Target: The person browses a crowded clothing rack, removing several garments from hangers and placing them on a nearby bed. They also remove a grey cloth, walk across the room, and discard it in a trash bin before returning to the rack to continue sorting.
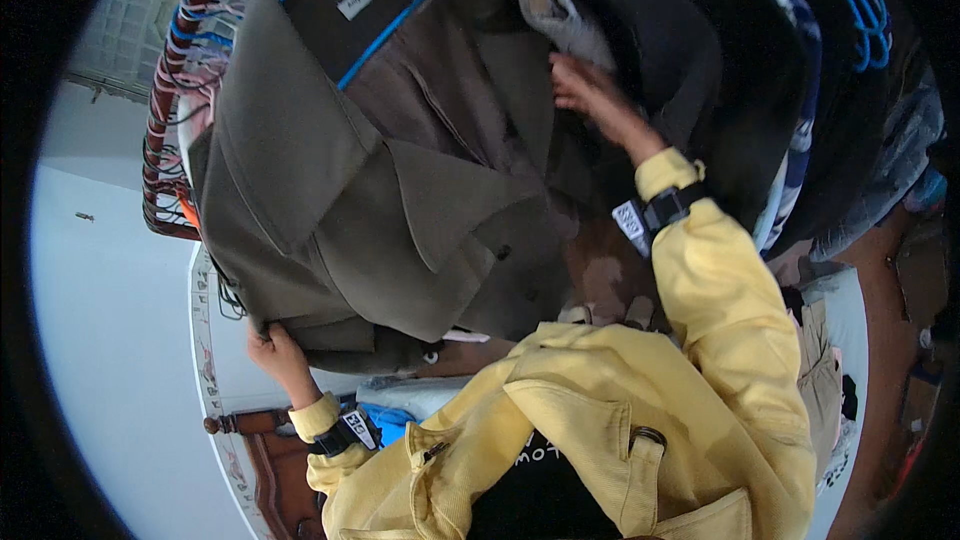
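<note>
A dark grey-brown coat (290,160) with wide lapels hangs in front of me on a blue hanger (385,38). Its brown lining (440,75) shows between the open fronts. Low on its left side, my left hand (282,358) is closed on the coat's edge, with the fingertips partly behind the cloth. Higher up, my right hand (590,95) has its fingers curled against the coat's right side, just below a grey garment (560,10). The exact fold under those fingers is hard to make out.
A reddish-brown rack rail (160,120) crowded with hangers runs along the left. Dark clothes (740,70) hang at the right, with several empty blue hangers (860,5) among them. Carved wooden furniture (265,460) stands low left. Folded clothes (820,370) lie on a light surface at right.
</note>
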Motion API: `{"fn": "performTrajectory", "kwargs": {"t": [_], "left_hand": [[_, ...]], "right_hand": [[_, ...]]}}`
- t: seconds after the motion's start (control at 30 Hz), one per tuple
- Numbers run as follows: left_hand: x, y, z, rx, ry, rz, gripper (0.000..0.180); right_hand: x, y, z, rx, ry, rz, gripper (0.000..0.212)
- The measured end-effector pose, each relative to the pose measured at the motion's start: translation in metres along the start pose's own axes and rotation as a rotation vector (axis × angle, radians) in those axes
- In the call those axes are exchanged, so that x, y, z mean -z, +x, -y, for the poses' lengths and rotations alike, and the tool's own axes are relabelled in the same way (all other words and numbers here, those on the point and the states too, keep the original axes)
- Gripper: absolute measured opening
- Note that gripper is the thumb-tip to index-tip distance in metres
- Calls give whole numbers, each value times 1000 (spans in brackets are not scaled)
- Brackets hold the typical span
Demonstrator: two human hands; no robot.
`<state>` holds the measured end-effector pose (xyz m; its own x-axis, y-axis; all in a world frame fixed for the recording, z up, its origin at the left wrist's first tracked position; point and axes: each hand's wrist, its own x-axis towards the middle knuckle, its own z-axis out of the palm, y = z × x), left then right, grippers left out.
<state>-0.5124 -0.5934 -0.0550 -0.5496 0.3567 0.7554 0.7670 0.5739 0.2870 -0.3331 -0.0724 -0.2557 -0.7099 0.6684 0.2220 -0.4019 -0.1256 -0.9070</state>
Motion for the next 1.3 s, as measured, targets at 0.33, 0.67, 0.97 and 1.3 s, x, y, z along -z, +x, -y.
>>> {"fn": "performTrajectory", "kwargs": {"t": [0.33,0.67,0.97,1.3], "left_hand": [[-20,-2,-28,-9,-119,20,25],[-27,-19,-41,107,-231,74,29],[-26,-37,-45,225,-239,150,23],[-35,-44,-24,256,-357,120,9]], "right_hand": [[-77,4,40,427,-952,-454,124],[-87,70,17,500,-1049,-380,92],[-9,38,56,68,-249,-215,42],[7,-14,107,-33,64,-125,35]]}}
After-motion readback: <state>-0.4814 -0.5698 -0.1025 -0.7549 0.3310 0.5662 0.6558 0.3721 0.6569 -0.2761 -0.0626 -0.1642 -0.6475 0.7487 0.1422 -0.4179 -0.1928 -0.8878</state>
